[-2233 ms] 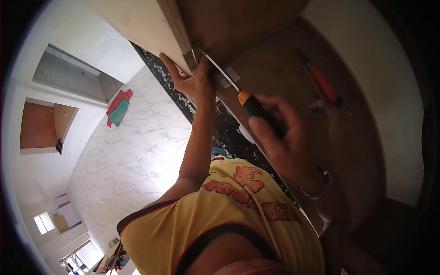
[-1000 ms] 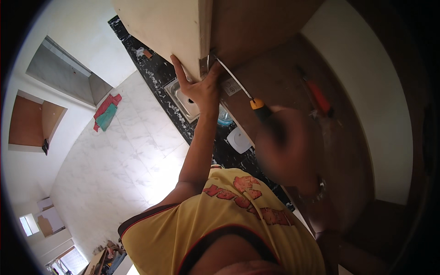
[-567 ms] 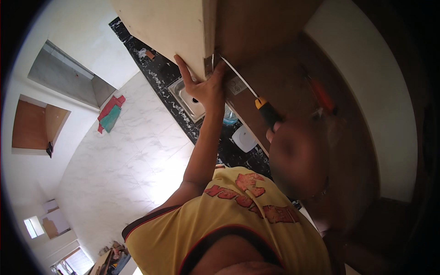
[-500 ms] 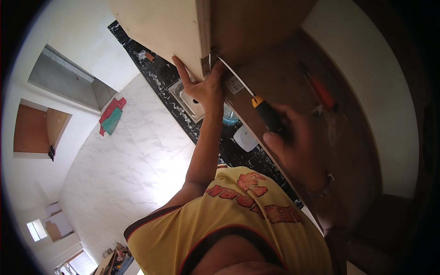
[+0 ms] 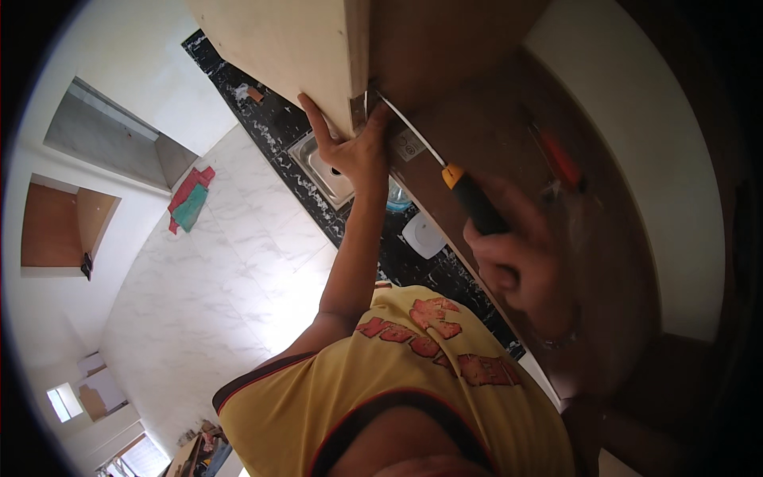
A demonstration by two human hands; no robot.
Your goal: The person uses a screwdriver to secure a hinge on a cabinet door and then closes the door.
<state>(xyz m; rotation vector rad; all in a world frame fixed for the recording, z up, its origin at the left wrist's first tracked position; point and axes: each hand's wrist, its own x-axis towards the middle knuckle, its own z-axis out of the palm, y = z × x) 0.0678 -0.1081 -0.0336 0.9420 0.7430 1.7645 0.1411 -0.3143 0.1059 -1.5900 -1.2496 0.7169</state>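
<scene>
My right hand (image 5: 520, 250) is wrapped round the yellow and dark handle of a screwdriver (image 5: 469, 195). Its long metal shaft points up and left, and the tip meets the panel's edge beside a small metal plate (image 5: 359, 111), perhaps a hinge. Whether the tip sits in a screw is too small to tell. My left hand (image 5: 358, 155) grips the lower corner of the pale wooden panel (image 5: 286, 60), one finger stretched over its light face and the others near the metal plate.
On the brown cabinet surface at right lies a red-handled tool (image 5: 563, 163). Below, a black marbled counter (image 5: 274, 127) holds a steel sink (image 5: 326, 171) and a white lid-like object (image 5: 425, 236). Red and green cloths (image 5: 191, 203) lie on the pale tiled floor.
My right hand has shifted slightly down and right along the screwdriver, its fingers now curled differently round the handle. My left hand has stayed in place on the panel.
</scene>
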